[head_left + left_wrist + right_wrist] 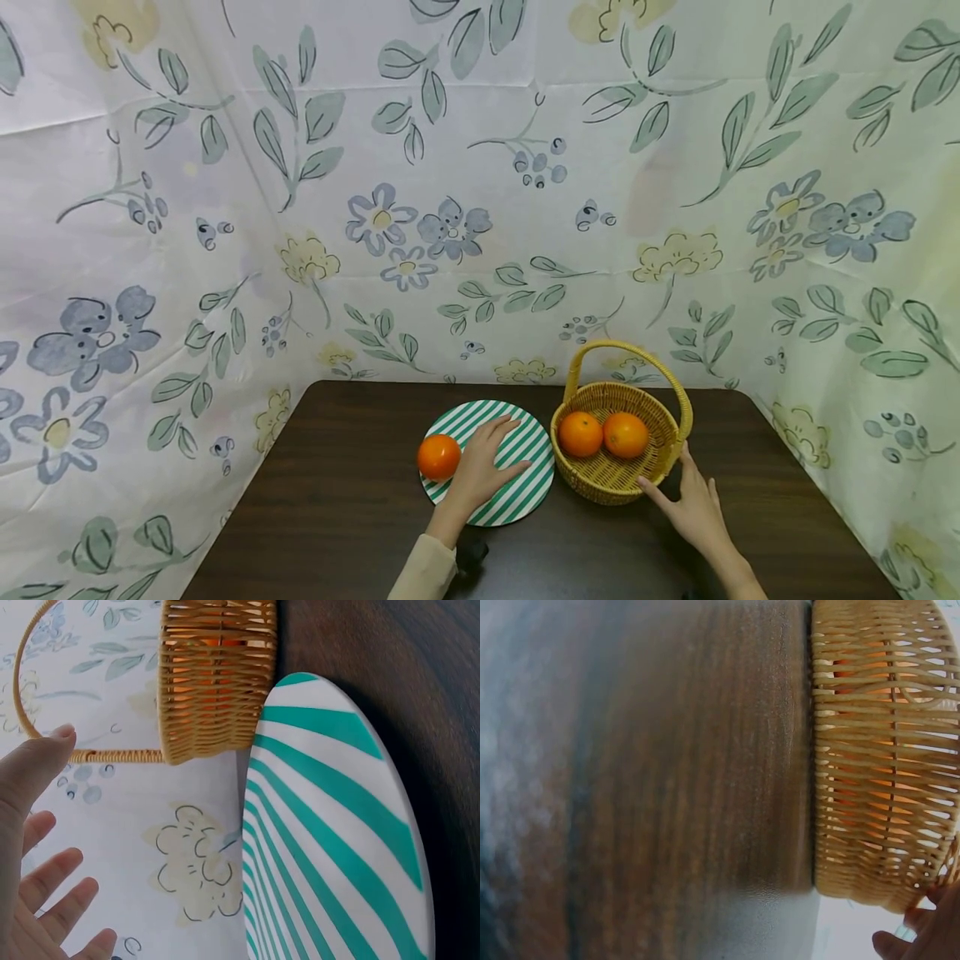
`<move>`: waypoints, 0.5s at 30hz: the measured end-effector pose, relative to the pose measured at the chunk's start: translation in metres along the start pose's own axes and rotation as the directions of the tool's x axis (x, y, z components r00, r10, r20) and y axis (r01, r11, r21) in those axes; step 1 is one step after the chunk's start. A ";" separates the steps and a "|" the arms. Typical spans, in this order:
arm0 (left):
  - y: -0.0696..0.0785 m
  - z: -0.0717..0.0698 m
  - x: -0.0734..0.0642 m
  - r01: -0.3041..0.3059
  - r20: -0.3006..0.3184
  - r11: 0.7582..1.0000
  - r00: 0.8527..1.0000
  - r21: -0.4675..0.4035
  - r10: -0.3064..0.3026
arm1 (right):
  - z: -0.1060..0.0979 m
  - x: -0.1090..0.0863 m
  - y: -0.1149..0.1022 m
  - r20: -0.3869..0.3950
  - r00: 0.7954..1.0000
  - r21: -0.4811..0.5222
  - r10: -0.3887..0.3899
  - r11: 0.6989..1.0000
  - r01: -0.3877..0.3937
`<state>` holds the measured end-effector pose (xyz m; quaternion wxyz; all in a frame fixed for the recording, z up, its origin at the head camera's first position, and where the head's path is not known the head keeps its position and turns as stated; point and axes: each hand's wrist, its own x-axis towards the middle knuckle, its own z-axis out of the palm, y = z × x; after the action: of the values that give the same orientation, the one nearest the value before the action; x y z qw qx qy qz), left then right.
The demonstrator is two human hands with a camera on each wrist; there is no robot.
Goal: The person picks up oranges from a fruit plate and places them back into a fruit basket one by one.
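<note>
My left hand [480, 467] hovers over a round green-and-white striped board [536, 492], its fingers and thumb spread with nothing between them. Just left of that hand, a glossy, round orange-coloured fruit [438, 457] sits at the board's left edge. To the right stands a yellow wicker basket [611, 487] with an upright arched handle [630, 348]. Two oranges [626, 435] lie inside it. My right hand [693, 504] holds the basket at its near right rim, thumb over the edge and fingers along the outside by the handle's foot. The right wrist view shows only part of that hand.
The dark wooden table [337, 500] runs under everything. Floral cloth [450, 208] hangs behind it and along both sides, close to the table's edges. A small black device [471, 554] is at my left wrist. The basket stands close beside the board.
</note>
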<state>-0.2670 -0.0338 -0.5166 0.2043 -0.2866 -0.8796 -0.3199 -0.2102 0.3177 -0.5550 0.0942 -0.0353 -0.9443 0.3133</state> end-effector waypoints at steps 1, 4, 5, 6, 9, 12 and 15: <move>-0.001 -0.001 -0.001 0.004 0.003 1.000 1.000 -0.006 -0.003 | 0.000 0.000 0.000 0.003 1.000 0.001 0.002 1.000 -0.002; -0.002 -0.004 -0.003 0.014 0.008 1.000 1.000 -0.012 -0.014 | 0.001 -0.001 0.000 0.008 1.000 0.005 0.002 1.000 -0.002; -0.002 -0.005 -0.003 0.015 0.006 1.000 1.000 -0.016 -0.014 | 0.001 -0.001 0.000 0.009 1.000 0.006 0.002 1.000 -0.002; -0.003 -0.005 -0.004 0.010 0.002 1.000 1.000 -0.015 -0.010 | 0.001 -0.001 0.000 0.008 1.000 0.006 0.001 1.000 -0.001; -0.004 -0.007 -0.005 0.000 -0.017 1.000 1.000 -0.005 0.000 | 0.001 -0.001 0.000 0.002 1.000 0.005 -0.004 1.000 0.004; -0.005 -0.009 -0.008 0.003 -0.031 1.000 1.000 -0.008 -0.003 | 0.000 -0.001 0.000 0.003 1.000 0.008 -0.004 1.000 0.004; -0.007 -0.011 -0.009 0.002 -0.033 1.000 0.999 -0.003 -0.002 | -0.001 0.000 0.000 0.011 1.000 0.010 -0.001 1.000 0.001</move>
<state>-0.2625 -0.0484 -0.5168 0.2179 -0.2808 -0.8760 -0.3261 -0.2102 0.3180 -0.5542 0.0894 -0.0328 -0.9432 0.3183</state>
